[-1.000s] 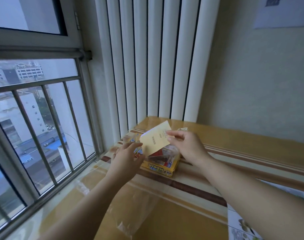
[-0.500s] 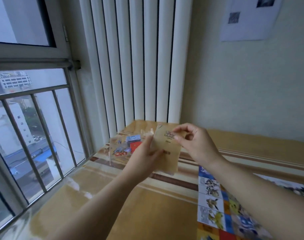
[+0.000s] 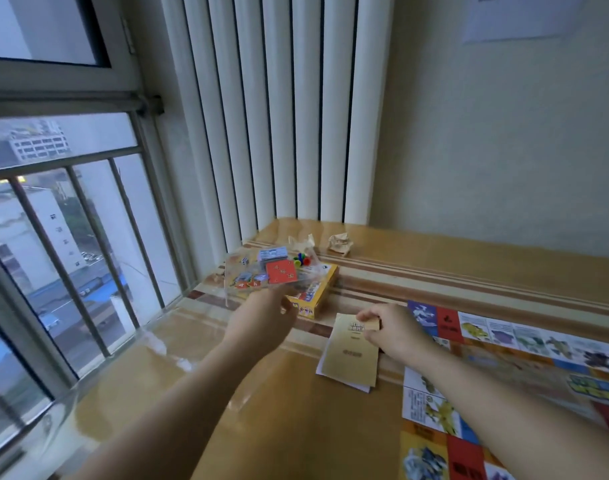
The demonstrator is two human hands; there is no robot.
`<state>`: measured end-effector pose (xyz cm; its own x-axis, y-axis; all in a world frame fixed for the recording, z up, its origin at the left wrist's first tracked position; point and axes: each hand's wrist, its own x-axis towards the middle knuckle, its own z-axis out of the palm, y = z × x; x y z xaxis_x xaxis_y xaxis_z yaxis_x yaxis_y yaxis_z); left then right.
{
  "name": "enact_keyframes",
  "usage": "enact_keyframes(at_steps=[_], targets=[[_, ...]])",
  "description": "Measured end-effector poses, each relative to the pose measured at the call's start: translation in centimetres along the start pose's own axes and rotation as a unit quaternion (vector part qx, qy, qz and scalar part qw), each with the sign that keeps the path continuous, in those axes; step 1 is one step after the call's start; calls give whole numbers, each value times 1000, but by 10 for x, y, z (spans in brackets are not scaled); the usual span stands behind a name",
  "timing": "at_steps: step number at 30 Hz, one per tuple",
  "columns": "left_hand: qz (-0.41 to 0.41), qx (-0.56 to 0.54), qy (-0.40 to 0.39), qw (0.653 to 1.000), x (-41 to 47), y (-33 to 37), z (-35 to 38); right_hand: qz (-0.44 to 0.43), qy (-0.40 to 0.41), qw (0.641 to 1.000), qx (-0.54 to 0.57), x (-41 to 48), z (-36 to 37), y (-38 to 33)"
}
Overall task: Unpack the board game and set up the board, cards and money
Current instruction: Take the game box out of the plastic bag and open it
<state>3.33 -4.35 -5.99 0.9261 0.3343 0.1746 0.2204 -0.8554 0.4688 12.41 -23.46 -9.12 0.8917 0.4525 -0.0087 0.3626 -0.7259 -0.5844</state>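
Note:
A yellow game box (image 3: 313,299) stands on the table near the window corner. My left hand (image 3: 261,318) grips a clear plastic bag (image 3: 261,275) holding red cards, a stack of blue-grey cards, a die and coloured pawns, raised over the box. My right hand (image 3: 391,329) pinches the top edge of a tan paper sheet (image 3: 351,355) that lies on the table beside the box, with a white sheet under it. The unfolded colourful game board (image 3: 503,358) lies flat at the right, partly under my right forearm.
A crumpled tan paper ball (image 3: 339,243) lies near the back wall by the tall white radiator (image 3: 278,109). A barred window (image 3: 71,237) runs along the left edge of the striped table (image 3: 296,427). A paper notice (image 3: 517,15) hangs on the wall.
My right hand has lowered the tan sheet from mid-air down onto the table. My left hand let go of the sheet and now holds the plastic bag of pieces. The view swung right.

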Motion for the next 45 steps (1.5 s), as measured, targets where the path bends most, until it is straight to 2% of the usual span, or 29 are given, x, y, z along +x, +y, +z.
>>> enact_keyframes(at_steps=[3, 6, 9, 11, 16, 21, 26, 32, 34, 35, 37, 42, 45], targets=[[-37, -19, 75, 996, 12, -25, -13, -10, 2, 999, -37, 11, -3, -4], [-107, -34, 127, 986, 24, -47, -19, -21, 23, 999, -11, 27, -8, -21], [-195, -116, 125, 966, 36, -62, -21, -37, 21, 998, 55, 44, -9, -45], [-222, -177, 109, 952, 41, -69, -20, -34, -6, 997, 75, 53, -6, -60], [-263, -275, 103, 919, 52, -78, -15, 8, -71, 994, 79, 73, 10, -77], [-290, -358, 108, 881, 55, -78, -16, 31, -29, 994, 98, 77, 10, -78], [-255, -444, 89, 854, 38, -62, -25, 10, 21, 992, 124, 62, -6, -74], [-195, -533, -2, 823, -5, -19, -45, 41, 122, 971, 203, 3, -39, -55], [-171, -534, -48, 827, -24, -6, -47, 55, 132, 964, 223, -22, -50, -44], [-157, -512, -80, 841, -34, -1, -47, 64, 133, 962, 229, -35, -55, -37], [-137, -479, -140, 856, -53, 7, -43, 90, 115, 960, 240, -60, -65, -22], [-120, -448, -270, 844, -94, 19, -29, 145, -2, 963, 228, -127, -82, 9], [-132, -432, -301, 840, -115, 27, -21, 147, -70, 967, 197, -164, -82, 22]])
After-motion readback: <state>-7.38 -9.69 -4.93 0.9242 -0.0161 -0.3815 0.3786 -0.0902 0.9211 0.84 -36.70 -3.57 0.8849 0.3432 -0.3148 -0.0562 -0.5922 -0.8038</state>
